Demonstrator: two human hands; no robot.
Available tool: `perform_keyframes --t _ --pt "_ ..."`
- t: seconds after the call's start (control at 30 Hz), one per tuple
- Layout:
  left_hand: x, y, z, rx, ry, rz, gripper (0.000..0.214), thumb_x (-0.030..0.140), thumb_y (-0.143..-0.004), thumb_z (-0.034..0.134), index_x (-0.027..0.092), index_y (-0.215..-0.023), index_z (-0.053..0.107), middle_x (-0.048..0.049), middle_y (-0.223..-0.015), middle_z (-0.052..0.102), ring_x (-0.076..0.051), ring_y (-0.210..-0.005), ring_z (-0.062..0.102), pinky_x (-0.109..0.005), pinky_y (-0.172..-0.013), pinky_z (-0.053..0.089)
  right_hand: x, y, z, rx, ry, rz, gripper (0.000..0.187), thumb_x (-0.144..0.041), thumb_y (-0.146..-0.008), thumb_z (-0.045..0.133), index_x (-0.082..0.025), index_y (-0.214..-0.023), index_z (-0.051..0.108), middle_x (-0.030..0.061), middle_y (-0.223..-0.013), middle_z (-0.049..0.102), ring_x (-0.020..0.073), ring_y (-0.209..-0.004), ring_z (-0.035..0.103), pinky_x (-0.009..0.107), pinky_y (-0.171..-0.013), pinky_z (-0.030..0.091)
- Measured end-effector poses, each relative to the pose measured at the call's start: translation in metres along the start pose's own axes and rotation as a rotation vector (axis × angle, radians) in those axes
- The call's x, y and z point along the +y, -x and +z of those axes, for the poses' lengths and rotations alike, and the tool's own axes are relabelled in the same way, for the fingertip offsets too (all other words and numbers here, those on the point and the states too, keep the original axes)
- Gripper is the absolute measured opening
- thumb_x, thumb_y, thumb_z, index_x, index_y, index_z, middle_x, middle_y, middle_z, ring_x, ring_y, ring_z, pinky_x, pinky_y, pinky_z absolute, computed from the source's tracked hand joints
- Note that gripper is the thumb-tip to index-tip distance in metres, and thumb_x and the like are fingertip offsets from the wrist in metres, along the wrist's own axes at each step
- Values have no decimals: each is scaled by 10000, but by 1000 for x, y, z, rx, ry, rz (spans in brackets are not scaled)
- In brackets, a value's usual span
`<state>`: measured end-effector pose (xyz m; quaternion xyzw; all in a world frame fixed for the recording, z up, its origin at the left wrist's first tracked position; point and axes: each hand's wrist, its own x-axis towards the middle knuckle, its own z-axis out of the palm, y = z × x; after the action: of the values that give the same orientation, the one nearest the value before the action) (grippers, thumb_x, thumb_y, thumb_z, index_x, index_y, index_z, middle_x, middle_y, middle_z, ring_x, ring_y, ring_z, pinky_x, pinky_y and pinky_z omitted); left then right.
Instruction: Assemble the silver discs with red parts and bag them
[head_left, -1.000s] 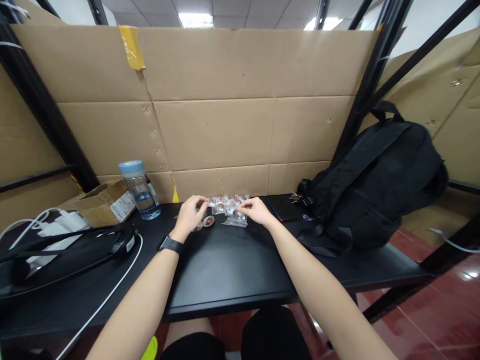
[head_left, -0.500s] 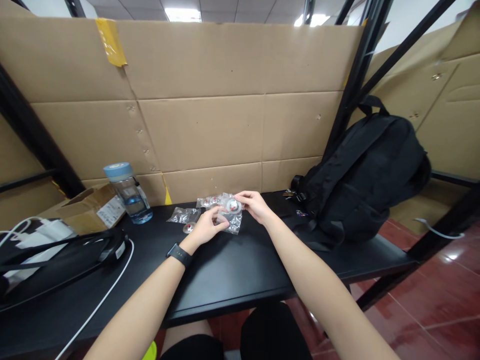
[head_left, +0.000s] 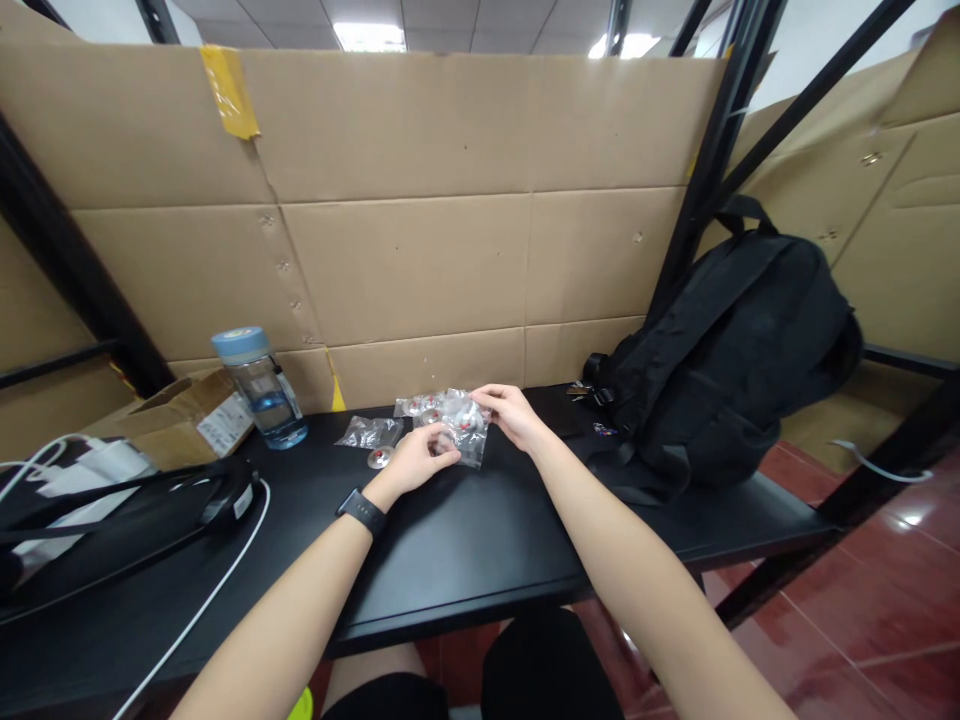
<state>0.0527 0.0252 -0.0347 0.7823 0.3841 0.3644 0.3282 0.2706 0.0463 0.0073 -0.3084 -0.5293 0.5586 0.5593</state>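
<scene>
Both my hands hold one small clear plastic bag point(head_left: 466, 437) with a round red-and-white piece inside, lifted just above the black table point(head_left: 465, 540). My left hand point(head_left: 417, 462), with a black wristband, pinches the bag's lower left edge. My right hand point(head_left: 510, 412) pinches its upper right corner. Behind the bag lies a pile of similar small bags point(head_left: 433, 404). An empty clear bag point(head_left: 369, 431) and a loose round metal piece point(head_left: 379, 458) rest on the table just left of my left hand.
A water bottle point(head_left: 259, 387) with a blue lid and an open cardboard box point(head_left: 182, 420) stand at the left. A black bag with white cables point(head_left: 112, 505) lies at the near left. A black backpack point(head_left: 742, 350) fills the right side. Cardboard walls the back.
My left hand left the round piece on the table and moved right to join my right hand on the bag, which came up off the table. The view shifted slightly.
</scene>
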Motion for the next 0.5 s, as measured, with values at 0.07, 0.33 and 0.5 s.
perform_keyframes --t 0.07,0.33,0.5 --pt "-3 0 0 0 -5 -2 301 373 -791 754 182 -1002 655 -30 -808 726 -176 -748 680 -293 -738 534 0 0 0 5 12 5 338 -416 -603 883 -148 -769 759 -1 -673 624 98 -600 471 264 -571 319" --pt "3 0 1 -30 37 -14 384 413 -776 769 178 -1055 650 -47 -833 745 -204 -785 713 -311 -757 544 1 -1 -1 16 34 -34 317 -409 -622 866 -148 -764 758 -10 -649 602 93 -588 437 260 -551 288" --pt "4 1 0 -7 12 -13 438 443 -783 765 181 -1119 665 -50 -848 752 -203 -768 711 -316 -762 544 2 -2 -1 15 45 -53 309 -412 -631 858 -154 -767 757 -6 -657 606 100 -601 447 261 -550 291"
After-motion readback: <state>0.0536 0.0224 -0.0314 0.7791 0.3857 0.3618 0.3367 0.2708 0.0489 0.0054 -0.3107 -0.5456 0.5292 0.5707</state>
